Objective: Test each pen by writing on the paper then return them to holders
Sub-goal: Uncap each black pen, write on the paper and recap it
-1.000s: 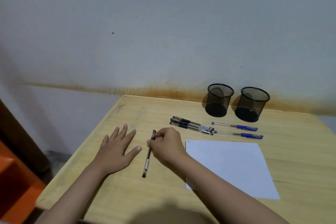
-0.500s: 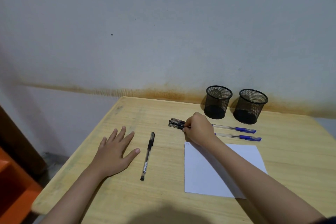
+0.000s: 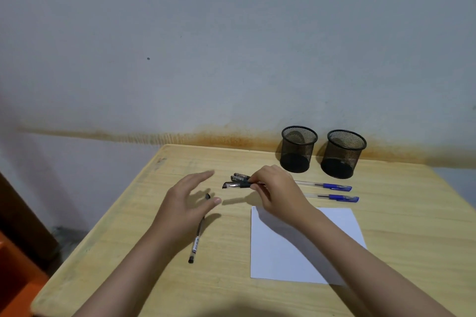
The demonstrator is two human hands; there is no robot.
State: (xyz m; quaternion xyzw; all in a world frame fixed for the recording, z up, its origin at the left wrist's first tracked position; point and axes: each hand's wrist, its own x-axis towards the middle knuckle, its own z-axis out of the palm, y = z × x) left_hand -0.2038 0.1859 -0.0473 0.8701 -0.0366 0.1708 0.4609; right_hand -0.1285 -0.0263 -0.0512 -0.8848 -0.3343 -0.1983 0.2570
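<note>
Two mesh holders (image 3: 298,149) (image 3: 343,154) stand empty at table (image 3: 154,278) back edge, so nothing returned yet. Right hand (image 3: 278,192) pinches a black pen (image 3: 235,184) by the barrel, fingers clamped on it, cap end pointing left, lifted just off the remaining black pens (image 3: 239,177). Left hand (image 3: 185,203) hovers with fingers spread and relaxed, holding nothing, above one black pen (image 3: 197,239) lying apart on the wood. Two blue pens (image 3: 324,185) (image 3: 332,197) lie beyond the paper (image 3: 296,260). Step looks like pick-up before testing; next likely left hand pulls the cap off, then nib to paper.
</note>
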